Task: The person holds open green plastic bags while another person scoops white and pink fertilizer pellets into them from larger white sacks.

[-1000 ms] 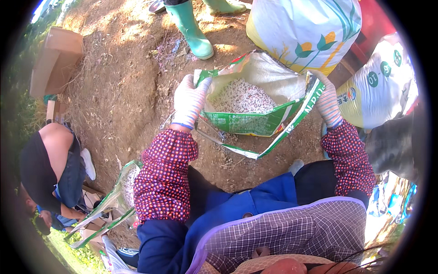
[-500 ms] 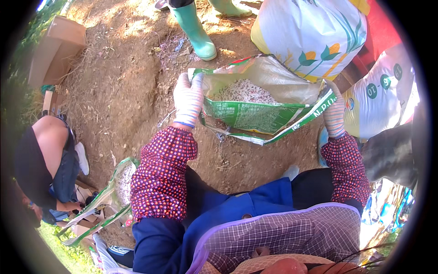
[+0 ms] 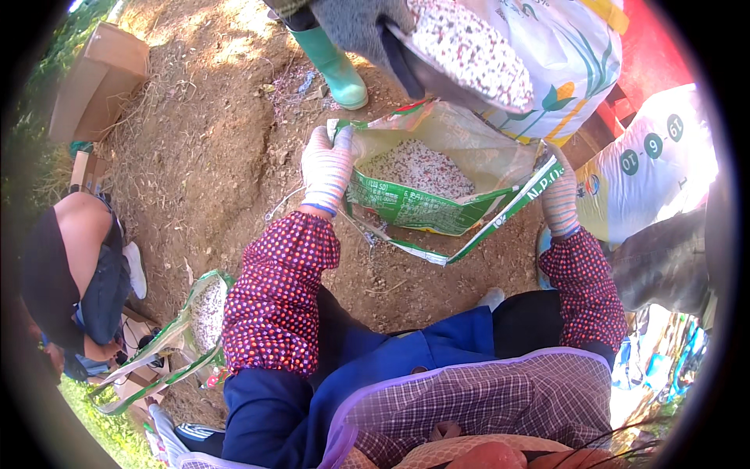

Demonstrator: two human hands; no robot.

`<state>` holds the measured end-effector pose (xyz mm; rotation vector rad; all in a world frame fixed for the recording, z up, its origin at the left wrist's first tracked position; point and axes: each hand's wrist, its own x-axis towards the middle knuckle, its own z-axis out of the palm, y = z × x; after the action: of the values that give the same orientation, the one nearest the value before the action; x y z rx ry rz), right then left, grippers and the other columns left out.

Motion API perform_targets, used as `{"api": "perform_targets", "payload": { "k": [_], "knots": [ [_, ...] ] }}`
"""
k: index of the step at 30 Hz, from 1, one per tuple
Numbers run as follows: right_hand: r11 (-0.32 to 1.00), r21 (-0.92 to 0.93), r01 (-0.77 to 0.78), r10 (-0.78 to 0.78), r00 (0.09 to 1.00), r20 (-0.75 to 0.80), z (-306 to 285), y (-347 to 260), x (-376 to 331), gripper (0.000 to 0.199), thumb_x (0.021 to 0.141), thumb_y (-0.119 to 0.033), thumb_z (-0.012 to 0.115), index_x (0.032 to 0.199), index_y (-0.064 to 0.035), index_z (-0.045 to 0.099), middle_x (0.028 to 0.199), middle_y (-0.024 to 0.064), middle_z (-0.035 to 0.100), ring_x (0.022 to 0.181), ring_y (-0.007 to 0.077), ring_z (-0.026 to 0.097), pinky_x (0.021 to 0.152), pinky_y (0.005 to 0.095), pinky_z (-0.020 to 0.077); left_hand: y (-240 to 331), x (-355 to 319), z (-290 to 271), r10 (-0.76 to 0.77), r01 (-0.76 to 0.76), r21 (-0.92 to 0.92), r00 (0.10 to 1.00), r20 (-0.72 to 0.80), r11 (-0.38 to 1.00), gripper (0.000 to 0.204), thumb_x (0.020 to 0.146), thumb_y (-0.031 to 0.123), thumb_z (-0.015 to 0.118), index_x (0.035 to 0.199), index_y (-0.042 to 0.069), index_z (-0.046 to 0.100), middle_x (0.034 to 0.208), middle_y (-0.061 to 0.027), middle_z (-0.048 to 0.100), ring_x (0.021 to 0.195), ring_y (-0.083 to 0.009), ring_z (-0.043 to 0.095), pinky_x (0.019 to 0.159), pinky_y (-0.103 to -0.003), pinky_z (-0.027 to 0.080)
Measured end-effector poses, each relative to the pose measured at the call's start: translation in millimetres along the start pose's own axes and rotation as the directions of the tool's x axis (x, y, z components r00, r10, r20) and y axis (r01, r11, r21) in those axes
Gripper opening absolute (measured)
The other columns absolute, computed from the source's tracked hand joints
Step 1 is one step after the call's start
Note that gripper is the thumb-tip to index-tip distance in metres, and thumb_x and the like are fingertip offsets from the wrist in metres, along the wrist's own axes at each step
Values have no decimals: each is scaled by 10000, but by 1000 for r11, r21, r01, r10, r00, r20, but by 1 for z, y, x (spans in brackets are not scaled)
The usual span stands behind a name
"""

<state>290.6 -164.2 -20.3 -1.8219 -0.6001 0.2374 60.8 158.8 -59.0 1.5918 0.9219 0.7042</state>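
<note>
Scoop [image 3: 441,86] comes in near bag [image 3: 414,209]; left hand [image 3: 327,168], right hand [image 3: 559,199] clamp bag's sides; sagging could spill granules [image 3: 422,166].

Granules [image 3: 418,168] lie inside the open fertilizer bag [image 3: 406,205], between the left grip [image 3: 326,168] at its nine o'clock and the right grip [image 3: 560,197] at three. From that bag, a granule-heaped scoop [image 3: 447,87] is at twelve, a boot [image 3: 334,69] at eleven, a sack [image 3: 582,78] at two, a cardboard box [image 3: 98,82] at ten, and a second open bag [image 3: 186,332] at eight.
</note>
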Motion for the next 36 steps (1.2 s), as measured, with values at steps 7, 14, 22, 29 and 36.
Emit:
{"api": "perform_targets", "payload": {
  "k": [7,14,22,29,36],
  "knots": [
    [999,-38,-23,24,999,26,1,-10,-5,323,982,-104,530,1276,26,561,1070,55,653,945,113,606,835,253,489,-1,-3,1,-56,55,42,998,14,998,278,915,241,645,1024,-12,612,859,-126,695,778,-198,654,732,-344,511],
    [999,-53,5,-3,999,46,9,-15,-9,327,976,-105,546,1274,27,562,1039,39,646,929,98,594,803,240,486,-1,-8,3,49,-49,196,999,7,979,298,905,292,651,978,6,604,862,-153,699,775,-271,680,727,-368,511],
    [994,103,-37,38,999,-13,13,-22,-11,287,947,-62,550,1227,-16,595,927,-2,593,838,86,572,734,229,476,-13,-2,0,39,-41,140,999,12,989,305,904,288,649,1042,18,617,916,-173,700,832,-285,684,743,-370,508],
    [999,-28,37,-38,999,-1,9,-2,-11,313,979,-144,562,1256,-3,587,961,-14,622,845,61,564,727,211,474,-4,-13,-1,-2,-5,80,997,79,997,300,904,273,638,1070,24,616,949,-148,694,847,-233,668,763,-348,505],
    [974,223,41,-33,999,-42,24,-1,-2,273,965,-148,527,1193,-26,616,913,22,631,832,101,597,745,247,492,2,-9,-3,43,-49,22,970,237,999,355,861,183,716,1151,-8,641,1012,-88,706,914,-138,645,833,-286,500]
  ]
}}
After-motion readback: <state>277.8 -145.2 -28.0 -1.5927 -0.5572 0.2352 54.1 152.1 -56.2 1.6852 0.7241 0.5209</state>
